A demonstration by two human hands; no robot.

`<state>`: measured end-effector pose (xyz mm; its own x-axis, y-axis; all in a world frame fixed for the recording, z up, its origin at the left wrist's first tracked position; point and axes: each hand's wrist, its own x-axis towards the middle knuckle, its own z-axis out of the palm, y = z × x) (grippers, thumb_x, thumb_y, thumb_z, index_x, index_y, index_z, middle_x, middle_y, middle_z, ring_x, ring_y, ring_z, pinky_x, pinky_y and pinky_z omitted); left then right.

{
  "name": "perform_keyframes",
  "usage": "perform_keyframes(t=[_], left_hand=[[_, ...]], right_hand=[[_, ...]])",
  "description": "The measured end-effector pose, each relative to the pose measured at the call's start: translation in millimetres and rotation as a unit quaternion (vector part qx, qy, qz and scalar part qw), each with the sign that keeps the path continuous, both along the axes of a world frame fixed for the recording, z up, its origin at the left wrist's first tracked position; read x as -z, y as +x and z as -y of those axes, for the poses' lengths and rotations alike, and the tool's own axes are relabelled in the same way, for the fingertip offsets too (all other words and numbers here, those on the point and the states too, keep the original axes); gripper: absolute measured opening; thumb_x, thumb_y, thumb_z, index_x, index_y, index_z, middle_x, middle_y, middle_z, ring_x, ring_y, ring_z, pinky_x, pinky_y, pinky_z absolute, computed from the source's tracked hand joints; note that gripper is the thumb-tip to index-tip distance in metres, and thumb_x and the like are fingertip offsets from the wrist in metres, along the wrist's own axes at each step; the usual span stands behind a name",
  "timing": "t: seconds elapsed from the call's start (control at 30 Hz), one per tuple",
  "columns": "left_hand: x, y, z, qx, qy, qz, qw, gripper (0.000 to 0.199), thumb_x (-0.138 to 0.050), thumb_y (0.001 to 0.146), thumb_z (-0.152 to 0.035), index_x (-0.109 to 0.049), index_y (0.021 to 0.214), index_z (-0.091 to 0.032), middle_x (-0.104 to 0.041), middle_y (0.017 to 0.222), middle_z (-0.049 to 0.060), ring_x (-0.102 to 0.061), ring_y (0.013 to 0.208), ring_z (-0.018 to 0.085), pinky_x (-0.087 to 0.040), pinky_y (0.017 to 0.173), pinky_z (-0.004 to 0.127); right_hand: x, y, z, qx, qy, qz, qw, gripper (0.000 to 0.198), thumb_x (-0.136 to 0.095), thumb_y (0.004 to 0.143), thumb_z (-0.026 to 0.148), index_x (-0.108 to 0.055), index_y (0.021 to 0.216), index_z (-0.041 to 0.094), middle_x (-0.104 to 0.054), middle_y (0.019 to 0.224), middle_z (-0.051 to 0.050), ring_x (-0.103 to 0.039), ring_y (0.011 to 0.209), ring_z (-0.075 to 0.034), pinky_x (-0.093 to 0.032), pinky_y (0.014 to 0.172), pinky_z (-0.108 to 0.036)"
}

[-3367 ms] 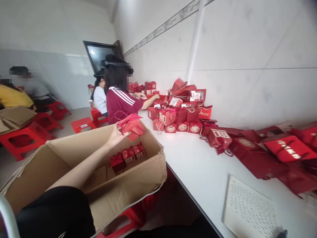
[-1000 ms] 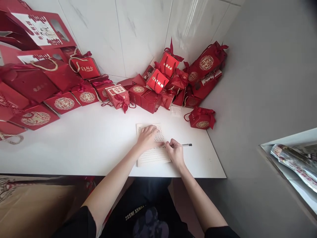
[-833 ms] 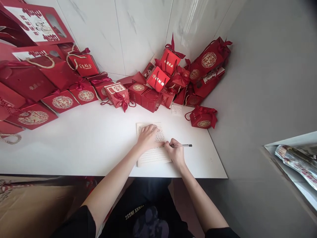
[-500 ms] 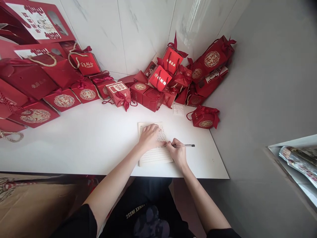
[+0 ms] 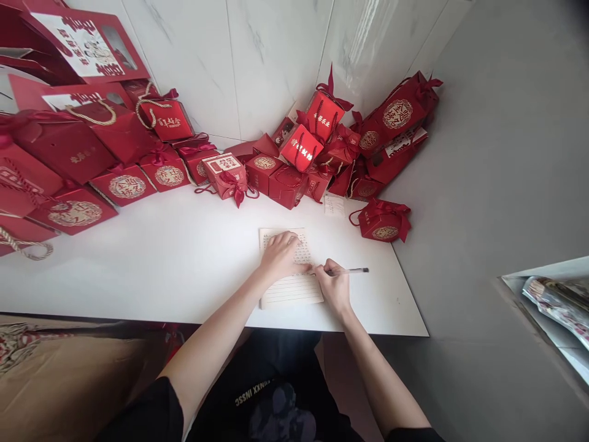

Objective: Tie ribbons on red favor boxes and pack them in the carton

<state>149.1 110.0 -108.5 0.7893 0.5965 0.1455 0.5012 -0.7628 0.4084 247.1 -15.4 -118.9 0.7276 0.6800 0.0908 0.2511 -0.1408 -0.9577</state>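
A lined notepad (image 5: 291,293) lies on the white tabletop, its upper part filled with rows of handwriting and its lower lines blank. Across the written part rests my left hand (image 5: 281,255), laid flat with the fingers stretched out over the page. My right hand (image 5: 335,285) grips a pen (image 5: 356,271) at the pad's right edge. The pen's dark end sticks out to the right, while its tip meets the page near my left thumb, mostly hidden by my fingers.
Red gift boxes (image 5: 285,187) with ribbons and cord handles are heaped along the tiled wall, stacked higher at left. One red box (image 5: 384,220) sits apart near the right edge. A small white paper (image 5: 334,205) lies behind the pad. A cardboard box (image 5: 69,380) stands below left.
My right hand and the pen have shifted slightly right along the line of writing. The whole view has moved a little; my left hand still lies on the pad.
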Motion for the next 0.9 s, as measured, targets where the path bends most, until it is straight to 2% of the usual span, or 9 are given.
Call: perform_keyframes(t=[0.17,0.27,0.37,0.47,0.57,0.67,0.8,0.87,0.9], left_hand=[[2.5,-1,-1,0.003,-0.020,0.029,0.999,0.049,-0.069,0.064,-0.045,-0.056,0.103,-0.019,-0.054,0.118,0.007,-0.047,0.113,0.028,-0.033,0.098,0.041],[2.8,-2,-7,-0.021,-0.119,0.091,0.989,0.026,-0.067,0.068,-0.033,-0.060,0.091,-0.021,-0.060,0.113,0.004,-0.049,0.114,0.026,-0.033,0.100,0.041],[0.5,-2,-25,-0.061,-0.181,0.151,0.970,0.012,-0.057,0.076,-0.026,-0.061,0.087,-0.022,-0.066,0.098,0.001,-0.060,0.098,0.020,-0.045,0.090,0.033],[-6.2,-2,-58,-0.141,-0.143,0.190,0.961,0.021,-0.050,0.080,-0.020,-0.057,0.099,-0.021,-0.064,0.104,0.005,-0.064,0.090,0.019,-0.052,0.078,0.030],[-18.5,0,-95,-0.234,-0.087,0.217,0.944,0.034,-0.050,0.076,-0.013,-0.050,0.110,-0.016,-0.056,0.113,0.012,-0.059,0.102,0.022,-0.048,0.088,0.034],[-35.3,1,-124,-0.293,-0.034,0.222,0.929,0.045,-0.053,0.072,-0.010,-0.045,0.116,-0.009,-0.049,0.120,0.018,-0.047,0.118,0.027,-0.037,0.101,0.040],[-62.6,-12,-154,-0.338,0.043,0.197,0.919,0.060,-0.056,0.070,-0.014,-0.035,0.126,-0.012,-0.024,0.143,0.019,-0.016,0.136,0.033,-0.021,0.107,0.050],[-76.3,-26,-172,-0.333,0.051,0.125,0.933,0.066,-0.054,0.073,-0.022,-0.027,0.133,-0.013,-0.016,0.147,0.018,-0.006,0.138,0.033,-0.017,0.107,0.052],[-82.3,-35,-181,-0.318,0.038,0.081,0.944,0.069,-0.054,0.073,-0.026,-0.026,0.134,-0.013,-0.018,0.146,0.019,-0.008,0.138,0.034,-0.017,0.106,0.053]], right_hand=[[-5,4,12,0.048,0.051,-0.050,0.996,0.035,-0.046,0.078,0.034,-0.018,0.059,0.023,-0.020,0.049,0.008,-0.021,0.042,-0.009,-0.020,0.041,-0.023],[-5,4,17,0.103,0.069,-0.034,0.992,0.038,-0.049,0.082,0.041,-0.025,0.059,0.023,-0.028,0.047,0.007,-0.028,0.042,-0.011,-0.026,0.042,-0.024],[2,4,15,0.114,0.043,0.042,0.992,0.037,-0.051,0.080,0.051,-0.039,0.061,0.022,-0.042,0.054,0.003,-0.041,0.050,-0.015,-0.036,0.050,-0.027],[13,9,9,0.094,-0.016,0.062,0.993,0.038,-0.055,0.072,0.059,-0.054,0.072,0.021,-0.056,0.067,-0.002,-0.054,0.063,-0.021,-0.043,0.057,-0.030],[22,16,6,0.074,-0.024,0.042,0.996,0.044,-0.053,0.072,0.058,-0.061,0.093,0.020,-0.062,0.093,-0.007,-0.057,0.086,-0.027,-0.047,0.067,-0.032],[29,22,5,0.083,-0.012,0.002,0.996,0.046,-0.037,0.080,0.053,-0.062,0.101,0.020,-0.057,0.110,-0.008,-0.057,0.092,-0.028,-0.047,0.074,-0.035],[40,26,1,0.086,0.010,0.133,0.987,0.055,-0.029,0.084,0.046,-0.043,0.129,0.019,-0.047,0.120,-0.011,-0.047,0.110,-0.032,-0.040,0.091,-0.044],[42,27,-1,0.100,0.006,0.201,0.975,0.059,-0.025,0.086,0.044,-0.031,0.136,0.015,-0.042,0.122,-0.014,-0.042,0.115,-0.034,-0.037,0.094,-0.049],[43,27,-2,0.104,0.001,0.219,0.970,0.058,-0.023,0.086,0.042,-0.028,0.137,0.015,-0.040,0.122,-0.015,-0.042,0.116,-0.034,-0.036,0.094,-0.050]])
